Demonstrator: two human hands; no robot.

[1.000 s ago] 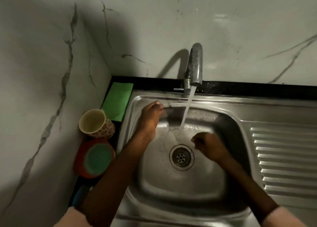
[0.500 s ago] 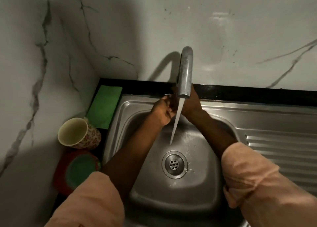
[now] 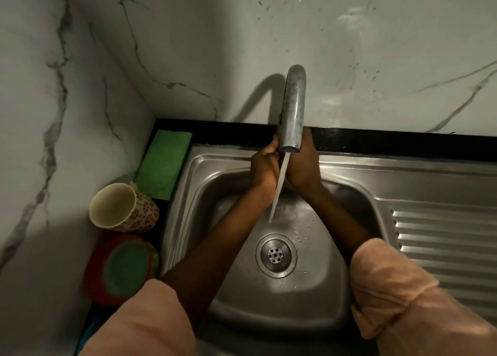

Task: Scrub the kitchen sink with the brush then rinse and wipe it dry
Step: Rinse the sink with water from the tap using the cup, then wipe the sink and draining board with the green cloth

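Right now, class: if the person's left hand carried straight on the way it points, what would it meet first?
Probably the base of the steel tap, since the left hand points there; depth is unclear.

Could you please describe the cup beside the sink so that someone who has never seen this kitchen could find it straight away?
Start at the steel sink and look left, to the dark strip of counter in the corner of the marble walls. The cup lies tipped there, its cream inside facing you, between a flat green cloth behind and a red container with a green lid in front. It alone has a small flower pattern.
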